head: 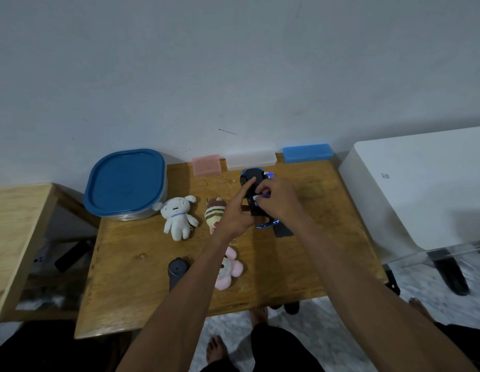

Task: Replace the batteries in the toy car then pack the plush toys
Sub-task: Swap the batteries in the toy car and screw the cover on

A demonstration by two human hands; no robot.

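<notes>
Both hands are busy over the far middle of the wooden surface (308,267); the left hand (237,218) is wrapped around the lower part of the toy car (251,178), which looks turned belly-up, with its forefinger stretched along the dark underside; the right hand (277,200) is pinched shut on a small purple-and-white battery (260,196) right at the car's middle, presumably at the open compartment, though the opening itself is hidden by the fingers.

I'd judge the battery swap is mid-way, and the risks sit right there; the cell could go in the wrong way round, since the markings can't be read in this dim light; it could also spring out of the pinch and roll across the surface toward the edge. A dark flat piece (283,230) lies just beside the car, under the right wrist, maybe the compartment cover; a sweep of the forearm could knock it to the floor.

Further out, the striped plush (214,212) lies touching the left hand's side and the pink plush (229,269) sits partly under the left forearm, so either may be dragged when the arm pulls back; the white plush (178,217) lies left of them, near the blue-lidded container (126,182), whose lid is on; a dark cylindrical object (177,269) rests near the front.
</notes>
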